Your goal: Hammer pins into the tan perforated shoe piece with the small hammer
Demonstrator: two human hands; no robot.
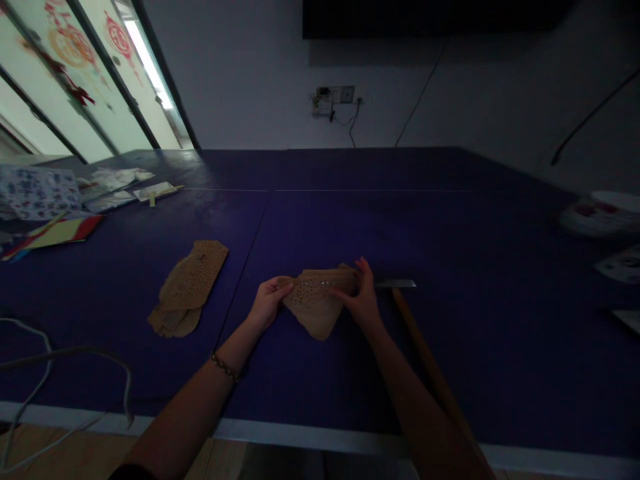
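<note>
A tan, flat piece of leather-like or paper-like material [317, 310], dotted with small punched holes, is between my hands above the table. My left hand [267, 301] pinches its left corner, with the thumb on top. At its right side is my right hand [361, 297], thumb laid over the piece and fingers behind its edge. The top edge looks folded, with a row of small shiny spots along it. Beside my right hand lies a long wooden stick [423, 343] with a metal strip [397, 284] at its far end. Further left rests a stack of similar perforated tan pieces [193, 283].
The purple table [500, 320] has a pale front edge. White and grey cables [65, 350] loop at the front left. Papers and packets [115, 183] and a patterned bag [40, 192] lie at the back left. A bowl-like container [603, 215] stands at the right.
</note>
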